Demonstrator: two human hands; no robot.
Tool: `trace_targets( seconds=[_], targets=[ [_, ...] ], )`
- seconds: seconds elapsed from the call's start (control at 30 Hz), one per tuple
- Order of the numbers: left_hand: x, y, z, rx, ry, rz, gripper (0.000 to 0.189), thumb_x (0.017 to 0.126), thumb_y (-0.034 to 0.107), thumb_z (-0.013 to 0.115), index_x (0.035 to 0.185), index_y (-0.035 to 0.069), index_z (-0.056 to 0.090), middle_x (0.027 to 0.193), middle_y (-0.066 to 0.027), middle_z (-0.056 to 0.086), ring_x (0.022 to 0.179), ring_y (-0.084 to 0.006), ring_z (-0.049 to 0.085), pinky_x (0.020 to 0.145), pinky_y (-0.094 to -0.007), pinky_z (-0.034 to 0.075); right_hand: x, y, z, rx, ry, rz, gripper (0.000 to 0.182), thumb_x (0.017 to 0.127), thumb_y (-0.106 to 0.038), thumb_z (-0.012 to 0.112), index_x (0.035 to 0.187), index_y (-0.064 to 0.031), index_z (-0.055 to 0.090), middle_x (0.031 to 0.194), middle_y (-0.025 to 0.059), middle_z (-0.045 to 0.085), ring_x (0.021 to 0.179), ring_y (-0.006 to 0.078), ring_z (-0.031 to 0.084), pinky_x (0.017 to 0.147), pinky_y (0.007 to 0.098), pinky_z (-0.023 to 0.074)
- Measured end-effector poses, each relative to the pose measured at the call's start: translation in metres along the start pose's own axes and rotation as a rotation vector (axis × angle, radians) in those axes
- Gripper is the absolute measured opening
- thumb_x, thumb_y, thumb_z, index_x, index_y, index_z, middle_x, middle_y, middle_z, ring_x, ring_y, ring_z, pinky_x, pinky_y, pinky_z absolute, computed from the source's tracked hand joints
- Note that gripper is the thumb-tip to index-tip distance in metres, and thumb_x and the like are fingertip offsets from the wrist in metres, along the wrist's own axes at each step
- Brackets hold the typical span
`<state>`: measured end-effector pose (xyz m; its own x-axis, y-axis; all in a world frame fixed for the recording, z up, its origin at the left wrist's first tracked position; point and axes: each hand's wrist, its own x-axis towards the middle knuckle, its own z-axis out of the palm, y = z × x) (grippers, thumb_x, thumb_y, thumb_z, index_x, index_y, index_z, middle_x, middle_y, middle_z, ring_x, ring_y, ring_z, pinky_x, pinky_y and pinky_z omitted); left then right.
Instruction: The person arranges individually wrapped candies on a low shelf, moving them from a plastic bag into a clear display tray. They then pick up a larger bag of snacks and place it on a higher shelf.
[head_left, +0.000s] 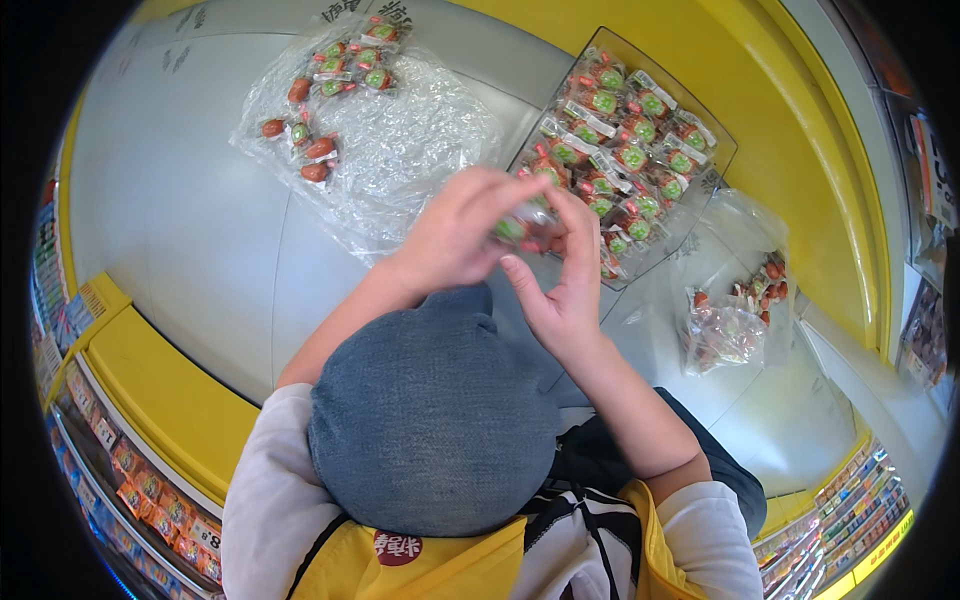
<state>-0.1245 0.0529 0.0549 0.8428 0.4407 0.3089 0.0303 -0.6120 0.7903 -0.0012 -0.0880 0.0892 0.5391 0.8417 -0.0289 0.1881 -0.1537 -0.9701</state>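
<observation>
Between my hands is a blurred, clear-wrapped snack (517, 227) with a green label. My left hand (454, 229) closes on its left side. My right hand (566, 274) is curved at its right, thumb spread from the fingers; whether those fingers grip it is unclear. Just beyond them, a clear plastic bin (721, 174) holds many similar wrapped reddish-brown snacks (632, 157) in rows. To the left, a crumpled clear plastic sheet or bag (420, 142) lies on the grey floor with several loose wrapped snacks (367, 56) on it.
A clear plastic bag (724, 330) with more reddish-brown pieces lies right of the bin. A yellow curved base (810, 142) runs behind it. Shelves of packaged goods (161, 502) stand at lower left, others (862, 502) at lower right. A denim cap (439, 420) fills the lower middle.
</observation>
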Motion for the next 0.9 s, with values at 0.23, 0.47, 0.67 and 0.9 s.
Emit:
trace_targets(
  seconds=[0.23,0.47,0.67,0.9],
  targets=[
    [0.013,0.002,0.026,0.082,-0.109,0.080,0.092,0.067,0.017,0.092,0.149,0.013,0.051,0.151,-0.0155,0.048,0.140,-0.0384,0.048,0.116,-0.0512,0.042,0.010,0.043,-0.053,-0.266,0.172,-0.271,0.031,0.083,0.000,0.082,0.110,-0.0047,0.068,0.111,0.0117,0.070,0.104,0.0296,0.069,0.090,0.0384,0.0559],
    [0.007,-0.024,0.054,0.566,-0.210,0.016,0.088,0.086,0.036,0.080,0.164,0.024,0.039,0.171,-0.0026,0.032,0.157,-0.0257,0.030,0.127,-0.0644,0.016,0.012,0.072,-0.067,-0.585,0.146,-0.351,0.026,0.077,-0.010,0.089,0.095,-0.0118,0.071,0.099,0.0047,0.071,0.088,0.0247,0.069,0.077,0.0378,0.0550],
    [0.001,-0.029,0.055,0.560,-0.210,0.012,0.089,0.088,0.048,0.075,0.165,0.025,0.038,0.173,-0.0021,0.029,0.160,-0.0227,0.026,0.127,-0.0667,0.008,0.022,0.078,-0.049,-0.557,0.165,-0.369,0.030,0.072,-0.022,0.093,0.083,-0.0141,0.067,0.097,0.0013,0.074,0.090,0.0230,0.068,0.084,0.0380,0.0488],
    [-0.006,-0.041,0.039,0.439,-0.040,0.038,0.080,0.091,0.046,0.075,0.161,0.025,0.043,0.166,-0.0091,0.039,0.156,-0.0314,0.030,0.127,-0.0611,0.012,0.019,0.081,-0.051,-0.791,0.120,-0.371,0.034,0.068,-0.034,0.094,0.081,-0.0177,0.067,0.116,-0.0006,0.069,0.109,0.0271,0.059,0.094,0.0419,0.0409]
  ],
)
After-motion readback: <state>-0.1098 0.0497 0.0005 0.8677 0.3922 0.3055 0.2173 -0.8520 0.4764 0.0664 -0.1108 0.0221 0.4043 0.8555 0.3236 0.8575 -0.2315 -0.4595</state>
